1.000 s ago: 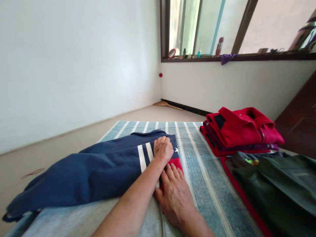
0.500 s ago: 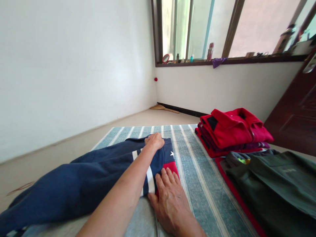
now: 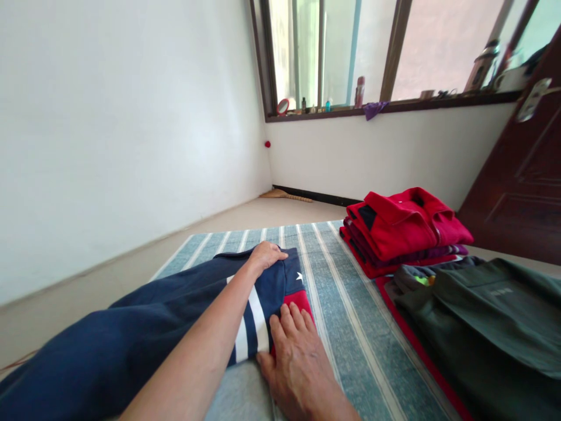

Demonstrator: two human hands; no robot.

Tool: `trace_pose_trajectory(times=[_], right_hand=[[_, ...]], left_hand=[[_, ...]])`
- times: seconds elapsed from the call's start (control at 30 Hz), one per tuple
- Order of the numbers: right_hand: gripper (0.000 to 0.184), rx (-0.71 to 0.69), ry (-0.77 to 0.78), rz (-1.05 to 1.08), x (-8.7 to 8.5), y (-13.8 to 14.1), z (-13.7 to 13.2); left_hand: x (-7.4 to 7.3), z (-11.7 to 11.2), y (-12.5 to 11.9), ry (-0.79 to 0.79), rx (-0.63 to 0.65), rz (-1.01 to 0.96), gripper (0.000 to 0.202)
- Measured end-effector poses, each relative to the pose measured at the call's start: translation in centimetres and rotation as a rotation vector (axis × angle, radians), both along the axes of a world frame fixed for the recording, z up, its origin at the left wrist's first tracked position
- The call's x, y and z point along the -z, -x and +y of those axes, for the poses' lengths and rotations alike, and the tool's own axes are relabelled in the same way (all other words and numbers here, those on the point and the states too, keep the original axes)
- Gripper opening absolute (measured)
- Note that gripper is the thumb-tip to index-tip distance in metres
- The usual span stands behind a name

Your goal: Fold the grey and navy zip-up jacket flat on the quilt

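Observation:
A navy garment (image 3: 144, 327) with white stripes, a red panel and a small white star lies across a teal striped mat (image 3: 346, 304). My left hand (image 3: 265, 255) rests flat on the garment's far edge, fingers stretched toward the right. My right hand (image 3: 294, 351) lies flat, fingers apart, on the red panel at the near edge, with a grey fabric (image 3: 236, 403) under the wrist. Neither hand holds anything.
A stack of folded red clothes (image 3: 403, 225) sits on the mat's right side, with a dark green garment (image 3: 482, 316) in front of it. A brown door (image 3: 521, 187) stands at the right. Small bottles line the window sill (image 3: 394, 106). A broom (image 3: 284, 195) lies by the far wall.
My left hand has slid away from the white stripes to the garment's far edge. My right hand stays pressed on the red panel. The view has swung slightly to the right.

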State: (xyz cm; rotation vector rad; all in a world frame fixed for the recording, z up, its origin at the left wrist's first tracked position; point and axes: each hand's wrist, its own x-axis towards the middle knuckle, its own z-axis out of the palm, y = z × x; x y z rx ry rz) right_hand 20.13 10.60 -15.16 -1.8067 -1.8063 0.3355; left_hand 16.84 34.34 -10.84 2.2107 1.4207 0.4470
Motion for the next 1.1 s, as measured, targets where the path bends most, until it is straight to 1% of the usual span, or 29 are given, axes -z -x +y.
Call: trace_pose_trajectory(times=[0.13,0.3,0.47,0.63,0.83,0.97,1.1], right_hand=[[0.055,-0.009,0.002,0.008,-0.2,0.0,-0.1],[0.054,-0.009,-0.001,0.006,-0.4,0.0,-0.1],[0.053,-0.002,-0.009,0.006,-0.5,0.0,-0.2],[0.052,-0.006,-0.008,0.012,-0.8,-0.1,-0.3],[0.052,0.0,-0.009,0.003,-0.8,-0.2,-0.2],[0.051,-0.001,-0.011,0.001,-0.7,-0.1,-0.2],[0.05,0.004,-0.014,-0.013,-0.8,-0.1,-0.3]], left_hand=[[0.1,-0.2,0.0,0.012,0.001,-0.11,0.015],[0.0,-0.4,-0.6,0.019,-0.005,-0.136,0.008],[0.1,-0.1,-1.3,0.017,-0.009,-0.042,0.018],[0.2,0.5,-1.7,-0.045,0.003,0.051,0.014],[0.4,0.5,-2.0,-0.11,0.035,0.146,0.018],[0.2,0.4,-2.3,-0.15,0.046,0.197,0.024],[-0.1,0.0,-2.6,-0.185,0.044,0.268,0.022]])
